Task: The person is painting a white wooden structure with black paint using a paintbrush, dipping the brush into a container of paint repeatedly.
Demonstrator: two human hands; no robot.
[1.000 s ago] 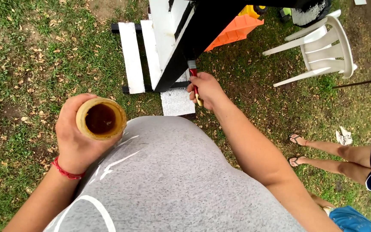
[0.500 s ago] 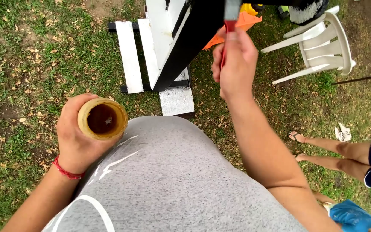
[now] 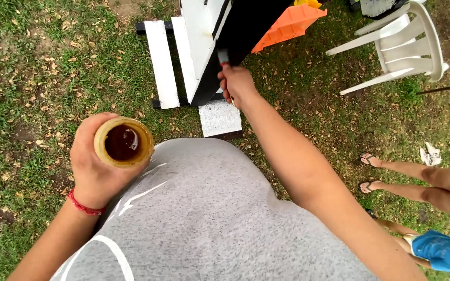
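Note:
My left hand is wrapped around a tan round cup with dark liquid inside, held against my grey shirt. A red cord circles that wrist. My right hand reaches forward, shut on a paintbrush with a red handle. The brush's bristles touch the dark side of a black-and-white wooden piece that stands on the grass in front of me.
White slats lie on the grass beside a small white speckled block. An orange plastic thing and a white plastic chair stand at the back right. Another person's legs in sandals are at right, with a crumpled cloth near.
My right hand rose from low on the wooden piece to high up, then came partway back down along its dark edge. The cup stayed against my shirt.

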